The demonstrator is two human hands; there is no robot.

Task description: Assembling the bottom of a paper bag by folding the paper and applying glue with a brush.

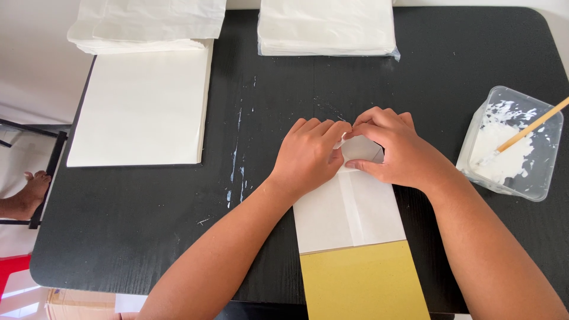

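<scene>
- Paper bag (349, 216) lies flat in the middle of the black table (148, 237), and both my hands press on its far end. It is white, with a seam running down its middle.
- Far left, past the table edge, I see a bare foot (32, 186) of another person on the floor.
- At the far left of the table lies a big stack of white sheets (139, 106). Some loose folded white paper (148, 26) rests on its far end.
- Small white glue drips (237, 160) dot the dark top between that stack and my hands.
- My left hand (308, 157) lies palm down on the bag's left top corner. Its fingers are bent and push the folded paper flat. It grips nothing.
- At the far edge, right above my hands, sits a pile of white paper in a clear wrap (326, 26).
- My right hand (394, 148) lies on the bag's right top corner, touching the left hand at the fingertips. Its thumb and fingers pinch a fold at the bag's end.
- A yellow sheet (364, 284) lies under the near end of the bag and sticks out toward me.
- Far right stands a clear plastic tub (533, 184) with white glue (495, 151) in it. A wooden stick (533, 125) leans inside it.
</scene>
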